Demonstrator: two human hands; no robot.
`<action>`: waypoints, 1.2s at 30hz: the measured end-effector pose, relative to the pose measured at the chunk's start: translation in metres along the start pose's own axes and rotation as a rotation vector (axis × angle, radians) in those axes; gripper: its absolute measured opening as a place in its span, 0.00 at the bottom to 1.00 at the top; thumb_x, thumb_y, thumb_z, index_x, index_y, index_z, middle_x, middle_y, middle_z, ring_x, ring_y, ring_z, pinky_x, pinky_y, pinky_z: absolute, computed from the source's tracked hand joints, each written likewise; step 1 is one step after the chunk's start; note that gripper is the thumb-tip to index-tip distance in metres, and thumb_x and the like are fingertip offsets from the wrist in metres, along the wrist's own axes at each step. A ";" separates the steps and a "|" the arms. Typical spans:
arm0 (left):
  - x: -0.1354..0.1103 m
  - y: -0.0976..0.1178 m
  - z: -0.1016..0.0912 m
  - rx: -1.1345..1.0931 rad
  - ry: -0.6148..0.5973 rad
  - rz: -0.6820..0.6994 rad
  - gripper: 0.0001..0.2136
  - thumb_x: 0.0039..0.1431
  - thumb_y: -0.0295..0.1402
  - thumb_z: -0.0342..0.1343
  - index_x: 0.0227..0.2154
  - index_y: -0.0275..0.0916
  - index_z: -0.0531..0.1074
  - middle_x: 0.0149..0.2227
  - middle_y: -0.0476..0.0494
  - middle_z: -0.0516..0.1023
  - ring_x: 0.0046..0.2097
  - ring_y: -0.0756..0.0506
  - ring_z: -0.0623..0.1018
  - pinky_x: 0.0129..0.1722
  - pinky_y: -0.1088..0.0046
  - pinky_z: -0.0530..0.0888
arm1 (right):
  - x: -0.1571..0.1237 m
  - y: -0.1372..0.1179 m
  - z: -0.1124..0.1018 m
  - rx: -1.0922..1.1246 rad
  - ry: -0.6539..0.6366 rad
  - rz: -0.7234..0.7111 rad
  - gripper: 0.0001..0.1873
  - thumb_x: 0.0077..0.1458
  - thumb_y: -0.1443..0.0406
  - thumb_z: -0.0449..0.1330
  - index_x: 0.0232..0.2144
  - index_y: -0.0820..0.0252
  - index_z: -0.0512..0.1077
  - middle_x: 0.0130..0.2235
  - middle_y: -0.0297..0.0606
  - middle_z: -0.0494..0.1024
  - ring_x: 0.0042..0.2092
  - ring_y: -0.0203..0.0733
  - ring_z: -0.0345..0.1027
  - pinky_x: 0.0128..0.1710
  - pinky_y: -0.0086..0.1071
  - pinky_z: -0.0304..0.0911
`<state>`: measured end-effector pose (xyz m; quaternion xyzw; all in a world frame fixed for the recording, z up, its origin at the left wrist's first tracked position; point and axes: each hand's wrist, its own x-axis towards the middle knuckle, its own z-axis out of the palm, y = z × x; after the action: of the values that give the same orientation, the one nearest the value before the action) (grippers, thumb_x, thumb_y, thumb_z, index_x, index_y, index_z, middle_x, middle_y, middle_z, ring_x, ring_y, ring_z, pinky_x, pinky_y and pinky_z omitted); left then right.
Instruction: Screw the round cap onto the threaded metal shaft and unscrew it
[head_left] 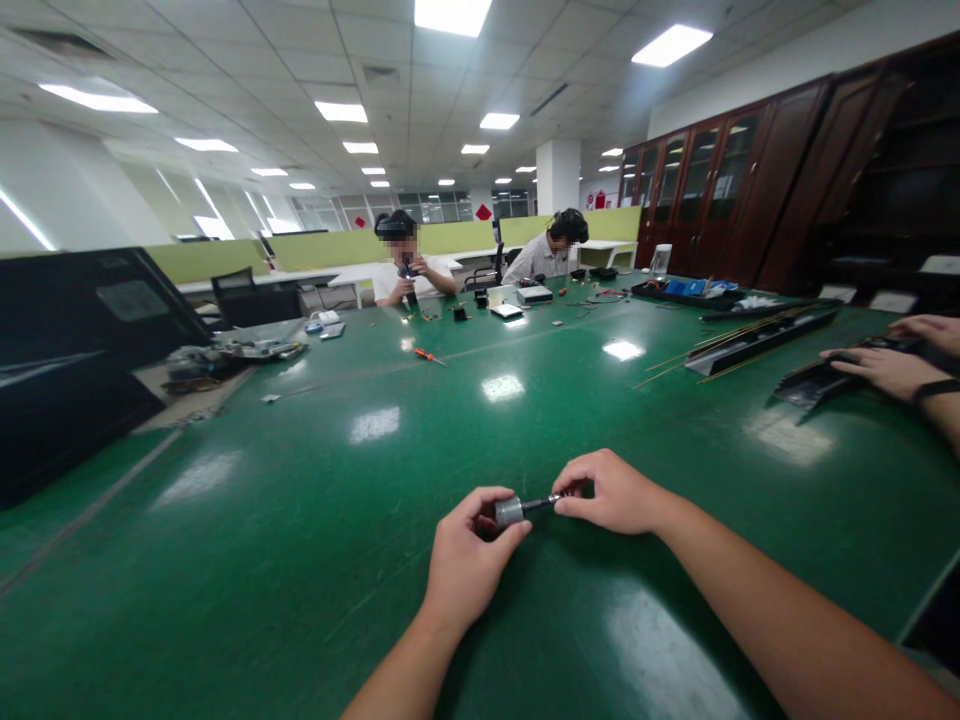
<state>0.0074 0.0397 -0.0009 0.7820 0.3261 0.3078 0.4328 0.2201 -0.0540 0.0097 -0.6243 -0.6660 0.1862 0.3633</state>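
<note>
"Left hand has thumb and fingers round a stubby grey metal cylinder; right hand pinches the silver end of a narrow dark rod in line with it, both pieces over the glossy green tabletop."

"How far along, would you say?"

"Lined up end to end, so I'd judge that much done. Whether they're firmly joined I can't tell from out here; seating or freeing the rod may be what's left."

"Anything in the way?"

"Far left, I get a big flat black panel, then a pile of greyish electronic parts; past the hands, an orange-handled screwdriver; rightward, a long black channel-shaped strip and a co-worker's hand on a dark angular part. All sit well apart from the grip. Only the right fingers bother me: they hide the rod's far end."
</note>
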 end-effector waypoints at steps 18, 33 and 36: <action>0.002 -0.002 -0.001 -0.054 0.001 -0.033 0.17 0.47 0.38 0.65 0.40 0.39 0.75 0.36 0.45 0.80 0.35 0.43 0.78 0.38 0.67 0.73 | 0.000 0.000 -0.002 -0.012 0.003 0.012 0.08 0.52 0.63 0.64 0.33 0.60 0.80 0.30 0.37 0.79 0.31 0.38 0.72 0.32 0.29 0.63; 0.001 -0.001 -0.001 -0.048 0.015 -0.017 0.16 0.48 0.38 0.65 0.39 0.39 0.75 0.36 0.45 0.80 0.35 0.43 0.78 0.39 0.67 0.74 | 0.000 0.000 -0.005 -0.023 -0.007 0.011 0.08 0.52 0.63 0.64 0.34 0.61 0.80 0.31 0.37 0.80 0.32 0.38 0.72 0.33 0.29 0.64; 0.002 0.000 -0.001 -0.051 0.011 -0.030 0.16 0.48 0.39 0.65 0.40 0.39 0.75 0.36 0.45 0.79 0.35 0.43 0.77 0.38 0.67 0.73 | -0.001 0.000 -0.005 -0.030 -0.006 0.009 0.08 0.52 0.64 0.64 0.34 0.61 0.80 0.30 0.37 0.80 0.32 0.38 0.72 0.33 0.29 0.64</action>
<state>0.0076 0.0414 -0.0003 0.7641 0.3323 0.3139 0.4553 0.2239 -0.0554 0.0126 -0.6319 -0.6670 0.1796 0.3513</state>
